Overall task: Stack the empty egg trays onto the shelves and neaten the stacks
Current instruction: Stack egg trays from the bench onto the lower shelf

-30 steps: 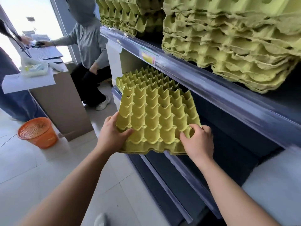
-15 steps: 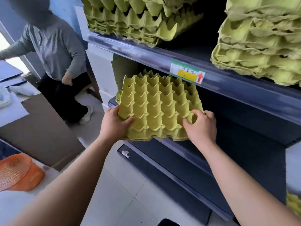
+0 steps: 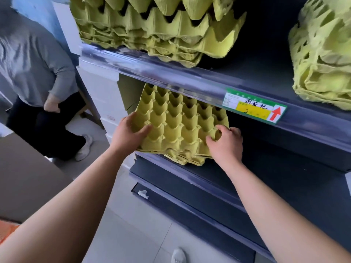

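Observation:
A yellow-green egg tray (image 3: pixel 176 122) lies on top of a short stack of like trays (image 3: pixel 190 160) on the dark middle shelf (image 3: pixel 266 179), its far end hidden under the shelf above. My left hand (image 3: pixel 129 135) grips the tray's near left corner, thumb on top. My right hand (image 3: pixel 226 143) grips the near right corner, fingers curled into a cup. Two more tray stacks sit on the upper shelf, one at the left (image 3: pixel 152 35) and one at the right (image 3: pixel 322 59).
The upper shelf's front rail (image 3: pixel 171 76) carries a green and yellow price label (image 3: pixel 254 108). A person in a grey top (image 3: pixel 36 59) stands at the left by a brown counter (image 3: pixel 24 177). White floor tiles (image 3: pixel 133 234) lie below, with lower dark shelves (image 3: pixel 209 215) jutting out.
Both hands have carried the tray forward and down onto the stack under the upper shelf. The view has moved closer to the shelving.

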Demonstrator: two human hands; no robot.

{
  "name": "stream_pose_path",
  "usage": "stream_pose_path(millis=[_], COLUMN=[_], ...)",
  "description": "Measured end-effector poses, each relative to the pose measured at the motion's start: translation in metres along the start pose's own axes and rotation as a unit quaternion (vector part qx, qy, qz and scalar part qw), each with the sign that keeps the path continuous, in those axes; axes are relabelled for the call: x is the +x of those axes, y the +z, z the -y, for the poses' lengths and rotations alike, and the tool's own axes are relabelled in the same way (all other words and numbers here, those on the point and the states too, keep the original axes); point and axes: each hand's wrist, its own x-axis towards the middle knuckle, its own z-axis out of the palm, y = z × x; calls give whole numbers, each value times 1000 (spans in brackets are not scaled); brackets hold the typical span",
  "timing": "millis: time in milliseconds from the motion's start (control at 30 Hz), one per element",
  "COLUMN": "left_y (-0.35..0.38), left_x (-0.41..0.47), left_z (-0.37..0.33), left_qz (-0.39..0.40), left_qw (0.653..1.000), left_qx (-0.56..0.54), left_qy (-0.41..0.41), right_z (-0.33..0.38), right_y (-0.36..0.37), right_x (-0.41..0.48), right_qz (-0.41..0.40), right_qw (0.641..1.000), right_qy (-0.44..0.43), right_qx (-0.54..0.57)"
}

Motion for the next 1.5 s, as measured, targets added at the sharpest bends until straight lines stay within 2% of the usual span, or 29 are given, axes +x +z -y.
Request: stream_pose_path(millis=[133,500,733,867,967,1167,1333,1500], left_y=[-5,-23,-25,-24,-24,-19,12,61], left_x=[25,114,128,126,118,74,18,-50], left_z=[5,39,47,48,40,7,-21,-56], left_qz=[61,152,165,170,140,118,161,221], left_qw=[998,979,967,957,934,864,821,777], left_qx=[-8,93,136,193,275,316,282,255], left_qy=[28,97,142,136,180,373,470,532], right_z=[16,58,67,67,68,65,39,-20], right_y=[14,57,78,75,68,37,5,-33], right_x=[9,8,1,-2,-7,-44,-91,-150], right_qz=[-4,-22,-28,-22,-20,-68,-120,-168], right_qw=[1000,995,993,993,993,994,987,975], right_qy=[22,93,114,117,105,29,24,76], right_qx=[-11,-14,-5,-23,-47,-75,-102,-123])
